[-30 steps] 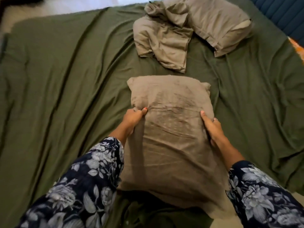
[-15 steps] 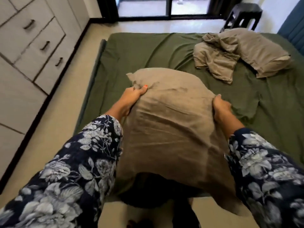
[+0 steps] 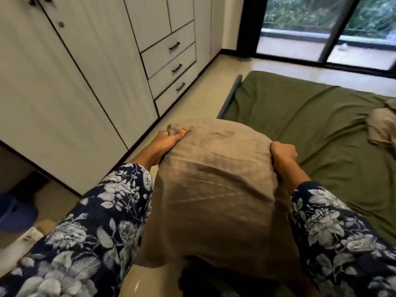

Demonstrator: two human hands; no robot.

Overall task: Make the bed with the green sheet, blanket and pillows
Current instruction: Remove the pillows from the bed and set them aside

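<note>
I hold a tan pillow (image 3: 216,189) up in front of me, off the bed. My left hand (image 3: 170,138) grips its upper left corner, thumb on top of the fabric. My right hand (image 3: 282,152) grips the upper right edge with curled fingers. The green sheet (image 3: 310,125) covers the bed to the right, wrinkled in places. A crumpled tan cloth (image 3: 383,125) lies on the sheet at the right edge of the view, partly cut off.
A white wardrobe with drawers (image 3: 171,67) lines the left wall, with a strip of pale floor (image 3: 192,103) between it and the bed. A glass sliding door (image 3: 325,28) stands beyond the bed. A blue object (image 3: 15,213) sits on the floor at the left.
The pillow has come up off the sheet in both hands. My view has swung left toward the wardrobe, so the other pillow on the bed has left the frame.
</note>
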